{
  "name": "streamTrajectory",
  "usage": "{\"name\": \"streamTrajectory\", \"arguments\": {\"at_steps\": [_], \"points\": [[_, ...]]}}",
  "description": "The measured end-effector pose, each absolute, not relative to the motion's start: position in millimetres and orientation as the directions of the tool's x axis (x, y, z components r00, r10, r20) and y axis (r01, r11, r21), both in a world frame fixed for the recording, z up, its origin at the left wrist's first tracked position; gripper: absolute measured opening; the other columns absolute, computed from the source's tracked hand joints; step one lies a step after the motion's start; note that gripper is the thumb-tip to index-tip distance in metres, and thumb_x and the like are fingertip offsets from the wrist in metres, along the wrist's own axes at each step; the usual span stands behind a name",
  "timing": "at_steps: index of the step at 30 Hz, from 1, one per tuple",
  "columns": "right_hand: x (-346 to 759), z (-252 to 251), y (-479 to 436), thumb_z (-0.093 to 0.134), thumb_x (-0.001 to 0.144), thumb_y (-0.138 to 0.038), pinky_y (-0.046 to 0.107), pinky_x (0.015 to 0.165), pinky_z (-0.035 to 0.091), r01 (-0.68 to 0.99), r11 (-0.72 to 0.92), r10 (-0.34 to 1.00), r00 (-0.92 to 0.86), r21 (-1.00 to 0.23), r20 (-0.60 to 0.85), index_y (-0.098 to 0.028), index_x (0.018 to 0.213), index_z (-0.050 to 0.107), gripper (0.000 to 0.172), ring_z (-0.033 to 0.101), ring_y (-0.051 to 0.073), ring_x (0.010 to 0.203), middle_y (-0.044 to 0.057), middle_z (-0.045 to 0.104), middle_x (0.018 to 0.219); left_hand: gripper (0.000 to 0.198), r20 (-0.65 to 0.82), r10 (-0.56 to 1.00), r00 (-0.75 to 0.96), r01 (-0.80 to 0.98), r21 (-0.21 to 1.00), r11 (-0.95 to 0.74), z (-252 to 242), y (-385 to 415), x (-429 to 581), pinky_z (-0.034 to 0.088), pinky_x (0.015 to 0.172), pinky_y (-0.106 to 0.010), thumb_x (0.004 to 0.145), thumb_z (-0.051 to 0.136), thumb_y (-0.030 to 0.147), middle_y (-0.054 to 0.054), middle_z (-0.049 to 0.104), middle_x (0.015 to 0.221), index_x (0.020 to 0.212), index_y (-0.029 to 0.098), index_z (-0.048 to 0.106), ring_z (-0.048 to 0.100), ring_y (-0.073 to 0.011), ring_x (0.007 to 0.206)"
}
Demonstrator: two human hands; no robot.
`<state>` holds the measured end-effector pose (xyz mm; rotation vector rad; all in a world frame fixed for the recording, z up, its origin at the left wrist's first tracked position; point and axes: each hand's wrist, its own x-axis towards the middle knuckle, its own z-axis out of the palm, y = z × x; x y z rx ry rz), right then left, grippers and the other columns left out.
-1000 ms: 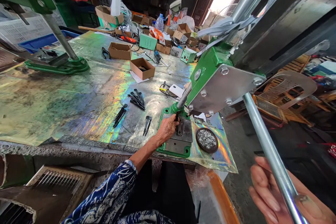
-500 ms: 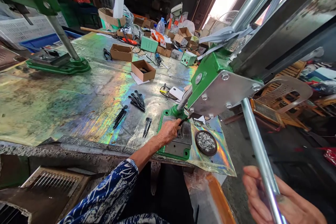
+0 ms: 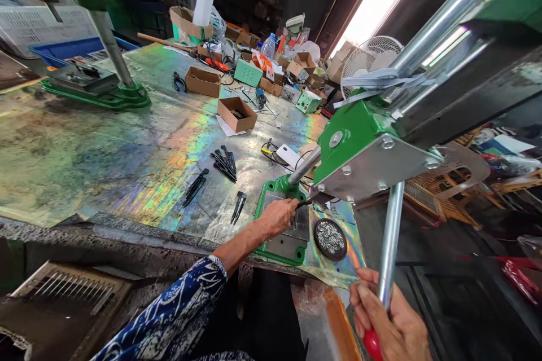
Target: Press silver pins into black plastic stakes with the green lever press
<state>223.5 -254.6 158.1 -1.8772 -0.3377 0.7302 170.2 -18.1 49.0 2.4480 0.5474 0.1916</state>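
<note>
My left hand [image 3: 277, 218] is closed on a dark slim piece [image 3: 303, 203], holding it over the metal plate on the base [image 3: 271, 248] of a green hand press [image 3: 353, 130]. The piece's far end is hidden beneath the press head. My right hand [image 3: 392, 316] wraps round the press's steel lever [image 3: 390, 242], just above its red knob [image 3: 372, 344]. Near the base, a round brown dish [image 3: 330, 239] holds many small silvery metal pieces. Black tapered pieces lie left of the press: a pair [image 3: 239, 207], a fanned group [image 3: 224, 163] and another small bunch [image 3: 195, 187].
Small open cardboard boxes [image 3: 237, 114] and a green control box [image 3: 308, 101] stand farther back on the table. A second green press [image 3: 97, 96] is at the left. A white fan [image 3: 368, 62] and a plastic chair [image 3: 461, 166] are on the right.
My right hand has moved left with the lever's lower end, and the red knob now shows. My left hand stays at the press base with the dark piece. The view has shifted slightly.
</note>
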Motion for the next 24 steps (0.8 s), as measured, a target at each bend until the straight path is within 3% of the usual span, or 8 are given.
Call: {"name": "streamTrajectory", "arguments": {"at_steps": [7, 14, 19, 24], "points": [[223, 139, -234, 0.076, 0.065, -0.053, 0.026, 0.044, 0.044, -0.099, -0.364, 0.51, 0.811, -0.926, -0.287, -0.015, 0.105, 0.049, 0.061, 0.048, 0.013, 0.048, 0.001, 0.057, 0.066, 0.023, 0.015, 0.42, 0.907, 0.343, 0.551, -0.761, 52, -20, 167, 0.046, 0.066, -0.031, 0.087, 0.04, 0.019, -0.01, 0.062, 0.099, 0.107, 0.017, 0.049, 0.063, -0.0247, 0.084], [231, 123, -236, 0.076, 0.067, -0.051, 0.028, 0.043, 0.045, -0.125, -0.392, 0.471, 0.824, -0.912, -0.316, -0.015, 0.105, 0.048, 0.059, 0.051, 0.015, 0.047, 0.003, 0.06, 0.067, 0.024, -0.048, 0.41, 0.911, 0.36, 0.578, -0.733, 58, -21, 166, 0.048, 0.069, -0.031, 0.084, 0.043, 0.015, -0.009, 0.06, 0.102, 0.108, 0.018, 0.048, 0.062, -0.0241, 0.087], [234, 106, -231, 0.075, 0.069, -0.047, 0.025, 0.043, 0.043, -0.01, -0.322, 0.458, 0.873, -0.947, -0.165, -0.018, 0.103, 0.049, 0.051, 0.049, 0.012, 0.046, 0.0, 0.058, 0.067, 0.025, -0.036, 0.404, 0.914, 0.349, 0.576, -0.739, 55, -22, 168, 0.048, 0.07, -0.033, 0.083, 0.047, 0.014, -0.009, 0.059, 0.103, 0.107, 0.018, 0.047, 0.062, -0.0251, 0.09], [232, 98, -230, 0.079, 0.063, -0.048, 0.026, 0.041, 0.043, -0.025, -0.285, 0.437, 0.886, -0.958, -0.153, -0.017, 0.099, 0.053, 0.054, 0.05, 0.014, 0.046, 0.002, 0.059, 0.069, 0.024, -0.055, 0.401, 0.915, 0.363, 0.549, -0.753, 57, -23, 166, 0.049, 0.069, -0.033, 0.083, 0.044, 0.014, -0.009, 0.06, 0.104, 0.107, 0.016, 0.046, 0.062, -0.0246, 0.09]]}}
